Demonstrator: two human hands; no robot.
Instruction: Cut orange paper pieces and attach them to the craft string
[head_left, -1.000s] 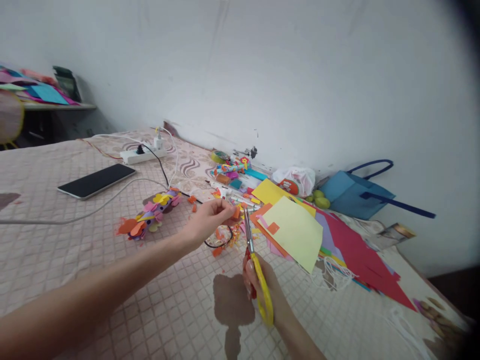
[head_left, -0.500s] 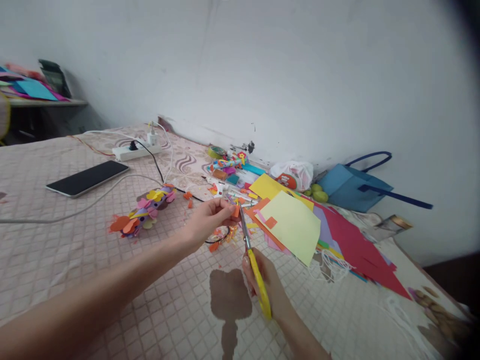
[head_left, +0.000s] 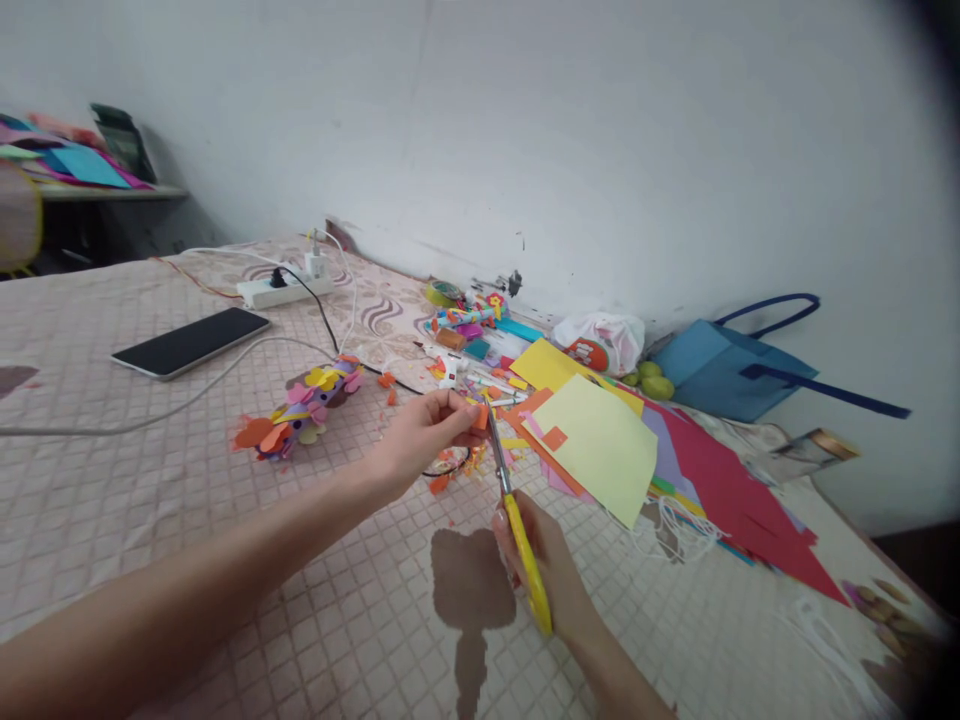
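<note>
Between the thumb and fingers of my left hand [head_left: 429,432] is a small piece of orange paper [head_left: 481,416]. My right hand [head_left: 546,560] grips yellow-handled scissors [head_left: 526,550], its fingers wrapped round the handles. The scissor blades point away from me, their tips right at the orange piece; whether they are cutting into it I cannot tell. Paper scraps [head_left: 439,484] lie on the tablecloth below. To the left of my hands rests a purple roll [head_left: 300,410] covered with pink, yellow and orange paper flowers.
Coloured sheets, a pale yellow one [head_left: 600,440] on top, lie to the right beside white string [head_left: 686,530]. A phone [head_left: 191,342], power strip [head_left: 281,290] and cables are at left. A glue gun [head_left: 448,374] and blue bag [head_left: 731,370] are farther back.
The whole view has shifted slightly, so things appear a little farther right and higher. Both hands keep their holds, with the scissors still against the orange piece.
</note>
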